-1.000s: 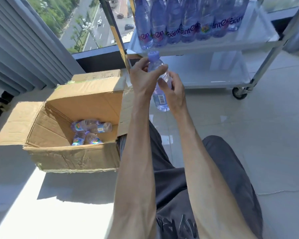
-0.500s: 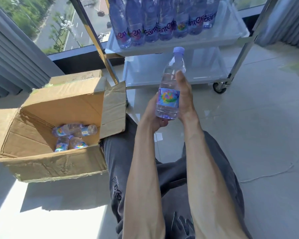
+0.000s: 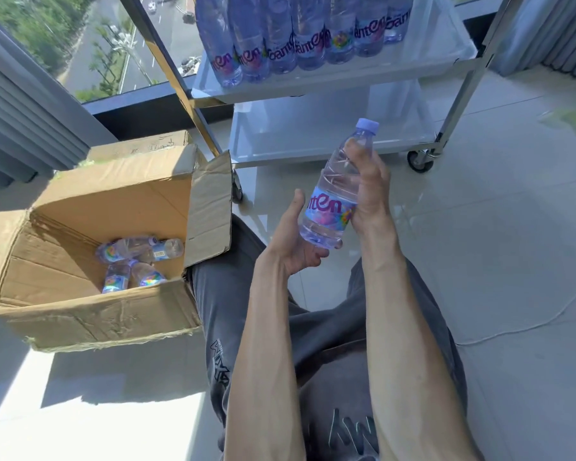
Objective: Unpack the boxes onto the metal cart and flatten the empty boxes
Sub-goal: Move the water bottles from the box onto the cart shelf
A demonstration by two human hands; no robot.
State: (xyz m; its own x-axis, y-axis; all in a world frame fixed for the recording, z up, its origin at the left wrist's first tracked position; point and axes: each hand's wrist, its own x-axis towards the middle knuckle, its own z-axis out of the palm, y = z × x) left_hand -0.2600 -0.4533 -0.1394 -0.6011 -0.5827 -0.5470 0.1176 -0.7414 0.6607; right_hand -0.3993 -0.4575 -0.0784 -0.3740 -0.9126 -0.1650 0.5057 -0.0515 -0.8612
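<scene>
Clear plastic, tinted faintly violet, makes up the water bottle held in front of the person in the head view, tilted with its lilac cap up and to the right. The right hand wraps the bottle's right side, its fingers curled over the shoulder just below the cap and its palm against the label. The left hand cups the base from below and from the left, thumb lying up along the label's edge, fingers curled under the bottom. So the bottle sits between the two hands, gripped by both, in the air above the person's knees and in front of the metal cart. Its label is pale blue with dark magenta lettering and a rainbow-coloured patch; the body is ribbed above the label.

On the cart's upper shelf a row of standing bottles with the same label stands along the near edge; the lower shelf shows a bare white surface. To the left on the floor sits an open cardboard box, flaps spread, with a few more bottles lying on their sides in its bottom near the right wall. Behind the box runs a window onto a street.
</scene>
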